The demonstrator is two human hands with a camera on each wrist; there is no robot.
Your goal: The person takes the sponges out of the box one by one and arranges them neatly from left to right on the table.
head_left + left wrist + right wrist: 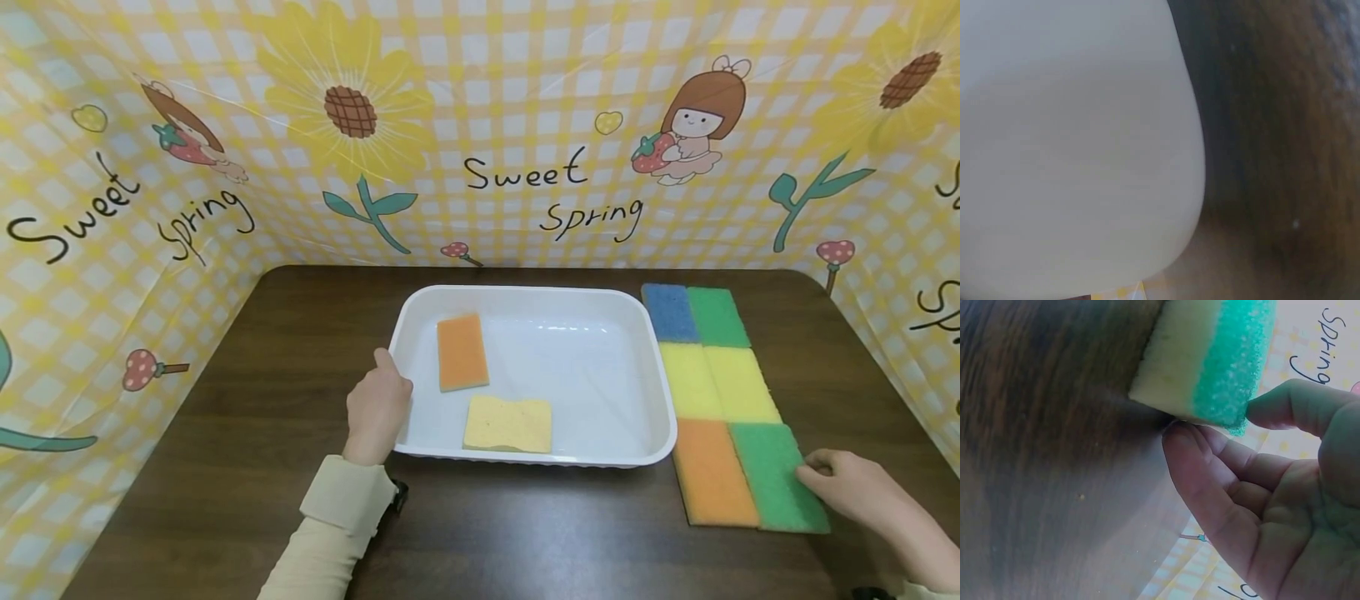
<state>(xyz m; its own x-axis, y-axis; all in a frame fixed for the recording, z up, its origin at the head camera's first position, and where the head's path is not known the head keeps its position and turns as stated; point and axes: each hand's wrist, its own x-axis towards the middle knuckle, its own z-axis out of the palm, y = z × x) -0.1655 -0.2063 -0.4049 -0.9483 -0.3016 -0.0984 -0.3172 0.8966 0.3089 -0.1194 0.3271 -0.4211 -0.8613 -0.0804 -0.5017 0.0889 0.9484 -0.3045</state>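
Note:
My left hand [378, 408] holds the left rim of a white rectangular tray [660, 408]; its fingers are partly hidden. The left wrist view is filled by the tray's pale outer wall [1097, 162]. Inside the tray lie an orange sponge [462, 352] and a pale yellow sponge [507, 423] with a wavy edge. At the right, my right hand [855, 483] pinches the outer edge of the near green sponge [780, 475]. Close up, that sponge shows a green scouring layer [1235, 356] over a cream foam layer [1175, 356], with thumb and fingertips at its corner.
Beside the tray's right side, more sponges lie edge to edge in two columns: blue [670, 313], green [718, 317], two yellow [690, 379] and orange [716, 473]. The dark wooden table [525, 533] is enclosed by a yellow checked cloth [495, 92] at the back and sides.

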